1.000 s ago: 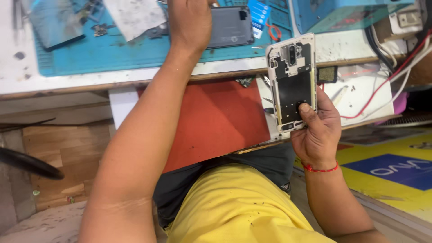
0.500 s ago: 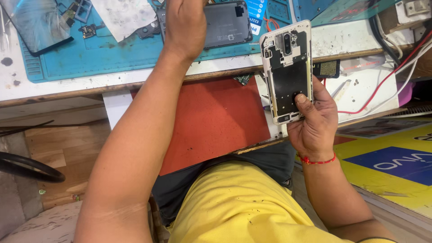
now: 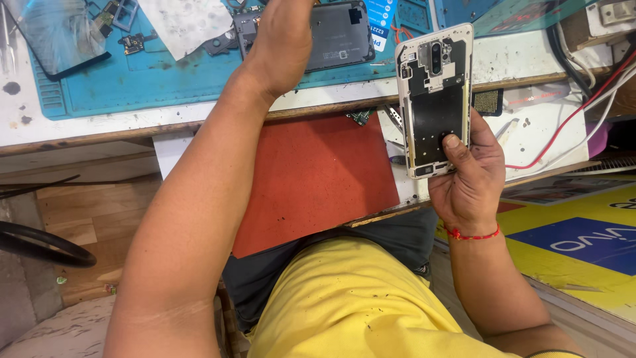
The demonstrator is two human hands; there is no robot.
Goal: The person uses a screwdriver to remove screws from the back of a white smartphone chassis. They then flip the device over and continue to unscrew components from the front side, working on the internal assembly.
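Nearest: yellow shirt [image 3: 358,305] and dark trousers at bottom of view, one red thread band [image 3: 472,235] on right wrist. Two hands seen, both the wearer's. Right hand [image 3: 469,174] closed around lower end of one opened phone frame [image 3: 435,99], thumb pressed on its dark inner face, fingers wrapped behind; frame white-edged, held upright in the air just in front of the bench edge, right of centre, camera cutout at top. Left hand [image 3: 281,41] stretched out over the blue mat [image 3: 152,79], fingers bent downward at the mat's far part, touching or just above small grey parts there; fingertips cut off by top of view, so cannot tell whether anything is gripped. One red-orange flat sheet [image 3: 311,179] below bench [image 3: 79,126] edge, between the two arms. One grey phone back cover [image 3: 341,33] lying flat on mat, just right of left hand. One dark glass screen panel [image 3: 56,30] at far left of mat, tilted. One white paper sheet [image 3: 185,23] on mat near top. One small green circuit piece [image 3: 360,117] at bench edge. One blue-and-white rectangular label [image 3: 381,20] right of back cover. Red and white wires [image 3: 563,132] running across right side of bench. Yellow and blue printed panel [image 3: 583,245] low at right. One black curved cable [image 3: 40,242] on wooden floor at left.
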